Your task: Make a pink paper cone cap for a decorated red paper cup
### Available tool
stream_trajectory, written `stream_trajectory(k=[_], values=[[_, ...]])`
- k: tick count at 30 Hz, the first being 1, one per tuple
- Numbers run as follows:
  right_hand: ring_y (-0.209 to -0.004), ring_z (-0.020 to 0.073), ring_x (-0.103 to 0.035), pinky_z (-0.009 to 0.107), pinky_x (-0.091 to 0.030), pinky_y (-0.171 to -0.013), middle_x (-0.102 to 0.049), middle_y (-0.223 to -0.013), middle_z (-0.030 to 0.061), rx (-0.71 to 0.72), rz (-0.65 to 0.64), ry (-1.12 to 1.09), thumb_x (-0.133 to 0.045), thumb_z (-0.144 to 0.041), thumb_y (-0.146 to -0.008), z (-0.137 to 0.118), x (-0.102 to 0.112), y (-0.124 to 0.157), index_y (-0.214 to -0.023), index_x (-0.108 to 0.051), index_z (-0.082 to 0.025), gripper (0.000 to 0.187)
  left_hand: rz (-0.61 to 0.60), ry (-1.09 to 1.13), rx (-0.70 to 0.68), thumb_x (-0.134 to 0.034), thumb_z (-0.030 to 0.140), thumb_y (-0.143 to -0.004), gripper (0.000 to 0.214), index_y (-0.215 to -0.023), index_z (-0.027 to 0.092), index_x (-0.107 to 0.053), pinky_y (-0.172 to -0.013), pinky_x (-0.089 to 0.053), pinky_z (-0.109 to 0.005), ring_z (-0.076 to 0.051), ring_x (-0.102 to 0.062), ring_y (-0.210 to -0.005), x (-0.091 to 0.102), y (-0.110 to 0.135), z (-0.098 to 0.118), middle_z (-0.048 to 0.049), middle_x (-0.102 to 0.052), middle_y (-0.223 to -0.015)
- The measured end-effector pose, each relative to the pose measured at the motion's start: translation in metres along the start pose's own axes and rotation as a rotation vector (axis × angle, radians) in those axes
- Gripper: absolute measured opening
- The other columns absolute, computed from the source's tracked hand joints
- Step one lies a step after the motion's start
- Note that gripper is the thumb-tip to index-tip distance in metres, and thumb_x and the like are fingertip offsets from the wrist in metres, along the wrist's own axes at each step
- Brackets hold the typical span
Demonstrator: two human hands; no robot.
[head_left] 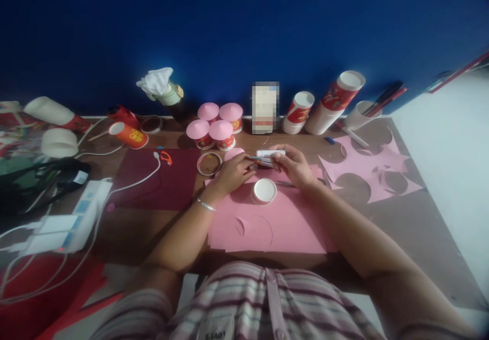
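Note:
Over the stacked pink paper [244, 233], my right hand [295, 165] is closed around a white glue stick [270, 153] lying sideways. My left hand [237, 171] faces it with fingers bent together, at the end of a thin grey strip-like thing [261, 159] just under the tube; what this is, I cannot make out. Below both hands a white paper cup [265, 191] rests on the pink sheets. Scissors [284, 183] lie partly hidden beside the cup and under my right wrist. A pink paper disc [234, 154] is behind my left hand.
Several small red cups with pink cone tops [220, 130] stand behind, beside a roll of tape [209, 163]. A phone [265, 108] leans on the wall. Cut pink scraps [367, 164] lie right, near a pen cup [359, 115]. A power strip [89, 215] with cables is left.

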State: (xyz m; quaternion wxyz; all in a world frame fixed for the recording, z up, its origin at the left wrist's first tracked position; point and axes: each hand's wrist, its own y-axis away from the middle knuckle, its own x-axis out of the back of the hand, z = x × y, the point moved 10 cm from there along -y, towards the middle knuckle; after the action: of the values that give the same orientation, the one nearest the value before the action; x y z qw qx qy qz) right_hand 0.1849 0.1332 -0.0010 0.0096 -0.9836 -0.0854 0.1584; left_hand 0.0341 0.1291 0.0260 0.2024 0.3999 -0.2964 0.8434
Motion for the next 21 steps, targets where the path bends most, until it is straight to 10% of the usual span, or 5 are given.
stream_trajectory(k=[9,21], values=[[-0.061,0.0115,-0.051,0.029,-0.043,-0.061,-0.06,-0.073,-0.0006,-0.021,-0.099,0.226,-0.069,-0.052,-0.091,-0.013,-0.015,0.005,-0.108,-0.07,-0.016,0.04,0.245,0.318,0.098,-0.082,0.041,-0.08,0.047,-0.118,0.02,-0.063,-0.069,-0.055,-0.027,-0.016,-0.065,-0.079,0.027,0.002,-0.003,-0.0057,-0.068,-0.099],[-0.063,0.0131,-0.056,0.03,-0.05,-0.065,-0.059,-0.074,-0.0003,0.064,-0.098,0.427,-0.058,-0.058,-0.096,-0.023,-0.02,0.008,-0.116,-0.069,-0.018,0.046,0.303,0.524,0.146,-0.076,0.036,-0.086,0.027,-0.107,0.02,-0.072,-0.078,-0.057,-0.03,-0.017,-0.069,-0.089,0.026,0.004,-0.008,-0.0062,-0.074,-0.098]])
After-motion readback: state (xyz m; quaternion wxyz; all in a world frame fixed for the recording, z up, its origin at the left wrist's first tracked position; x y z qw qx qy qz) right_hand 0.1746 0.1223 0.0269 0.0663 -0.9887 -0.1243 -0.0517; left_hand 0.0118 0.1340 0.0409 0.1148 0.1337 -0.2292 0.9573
